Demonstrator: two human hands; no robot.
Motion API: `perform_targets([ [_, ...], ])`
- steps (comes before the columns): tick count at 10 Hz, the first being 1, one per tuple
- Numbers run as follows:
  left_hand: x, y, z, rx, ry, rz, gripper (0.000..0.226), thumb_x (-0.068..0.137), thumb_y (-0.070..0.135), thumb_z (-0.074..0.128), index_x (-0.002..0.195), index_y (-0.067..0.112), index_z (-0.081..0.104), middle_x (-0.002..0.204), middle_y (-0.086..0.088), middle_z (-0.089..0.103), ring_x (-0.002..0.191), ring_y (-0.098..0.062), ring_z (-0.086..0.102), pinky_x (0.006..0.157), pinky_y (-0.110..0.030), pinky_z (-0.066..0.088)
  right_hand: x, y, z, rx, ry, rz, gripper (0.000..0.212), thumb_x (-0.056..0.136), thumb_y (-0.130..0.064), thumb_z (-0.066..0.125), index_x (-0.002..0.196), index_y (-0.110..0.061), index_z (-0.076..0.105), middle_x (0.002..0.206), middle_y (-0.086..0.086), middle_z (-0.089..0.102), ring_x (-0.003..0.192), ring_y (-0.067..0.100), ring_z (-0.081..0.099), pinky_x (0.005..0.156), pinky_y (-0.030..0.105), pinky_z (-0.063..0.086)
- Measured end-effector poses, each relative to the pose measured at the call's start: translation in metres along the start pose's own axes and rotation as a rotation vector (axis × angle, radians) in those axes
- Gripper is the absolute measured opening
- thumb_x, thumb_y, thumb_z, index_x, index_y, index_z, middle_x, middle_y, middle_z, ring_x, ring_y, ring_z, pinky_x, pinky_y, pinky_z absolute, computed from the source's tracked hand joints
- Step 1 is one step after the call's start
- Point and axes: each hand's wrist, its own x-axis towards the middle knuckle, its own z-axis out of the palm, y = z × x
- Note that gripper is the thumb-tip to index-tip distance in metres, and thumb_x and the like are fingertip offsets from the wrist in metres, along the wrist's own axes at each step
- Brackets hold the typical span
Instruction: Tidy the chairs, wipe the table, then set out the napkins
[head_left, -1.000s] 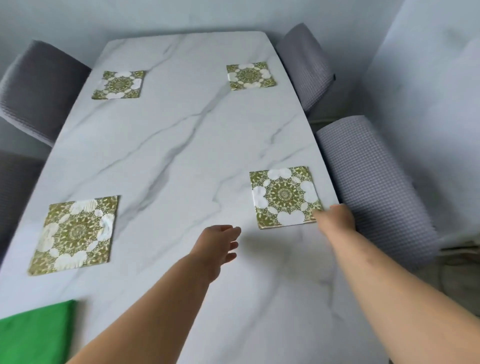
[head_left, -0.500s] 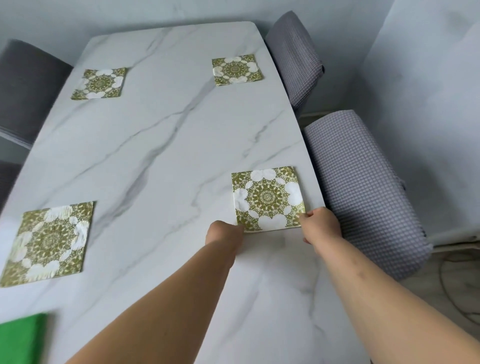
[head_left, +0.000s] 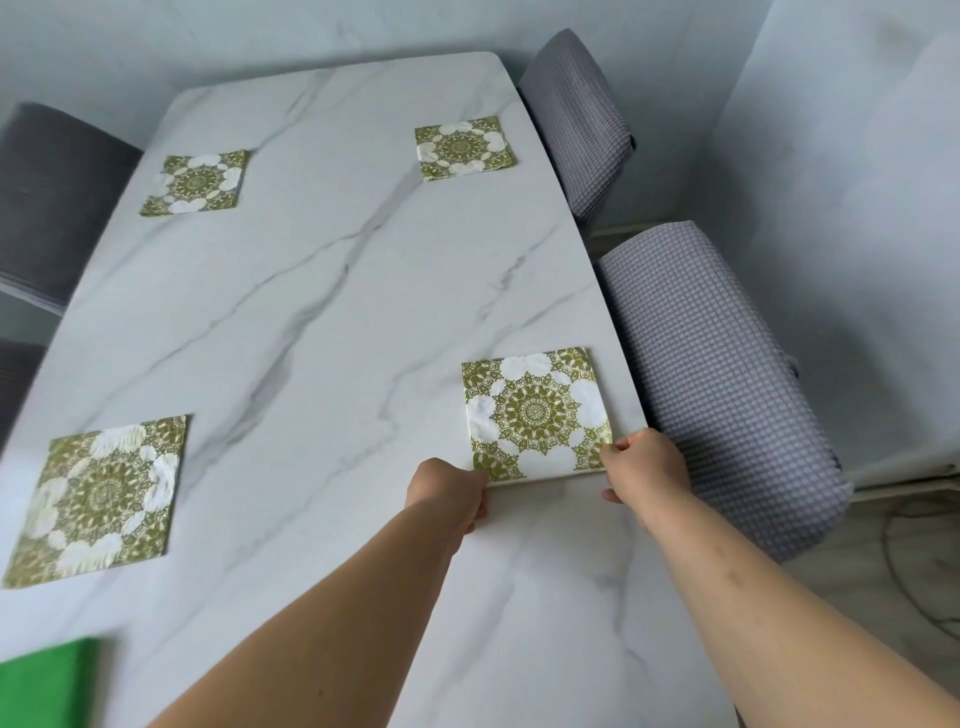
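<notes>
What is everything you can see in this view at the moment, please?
table: one, white marble, centre.
napkins: four, green-gold and white, one before each chair.
chairs: four, grey, two along each long side; near left one barely shows.
cloth: one, green, table's near left corner.
left hand: one, bare, holds near left corner of the near right napkin.
right hand: one, bare, pinches its near right corner.

Left hand (head_left: 448, 488), right hand (head_left: 645, 466) — pinching 1 napkin (head_left: 537, 413).
</notes>
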Motion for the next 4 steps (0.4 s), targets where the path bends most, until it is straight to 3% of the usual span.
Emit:
perform_targets([
  [1, -0.001, -0.002, -0.001, 0.014, -0.001, 0.013, 0.017, 0.078, 0.008, 0.056, 0.061, 0.005, 0.057, 0.053, -0.009, 0.062, 0.051, -0.025, 0.056, 0.057, -0.028, 0.049, 0.0, 0.002, 0.001, 0.0, 0.019, -0.029, 0.014, 0.093, -0.022, 0.057, 0.099, -0.01, 0.057, 0.077, 0.006, 0.064, 0.059, 0.025, 0.069, 0.067, 0.044, 0.061],
  [3, -0.009, -0.004, -0.014, 0.022, -0.033, 0.071, 0.015, 0.084, 0.014, 0.061, 0.072, 0.005, 0.06, 0.068, -0.01, 0.066, 0.055, -0.023, 0.06, 0.058, -0.027, 0.047, -0.003, 0.006, 0.003, -0.068, 0.11, -0.072, 0.03, 0.09, -0.031, 0.061, 0.109, -0.01, 0.053, 0.106, 0.012, 0.062, 0.072, 0.027, 0.067, 0.064, 0.037, 0.057],
  [4, -0.018, -0.006, -0.03, 0.055, 0.0, 0.097, 0.014, 0.085, 0.008, 0.052, 0.072, 0.008, 0.056, 0.071, -0.009, 0.067, 0.059, -0.022, 0.059, 0.059, -0.027, 0.046, -0.011, 0.004, 0.003, -0.127, 0.161, -0.127, 0.035, 0.092, -0.032, 0.059, 0.116, -0.007, 0.055, 0.118, 0.016, 0.057, 0.074, 0.022, 0.053, 0.064, 0.027, 0.042],
])
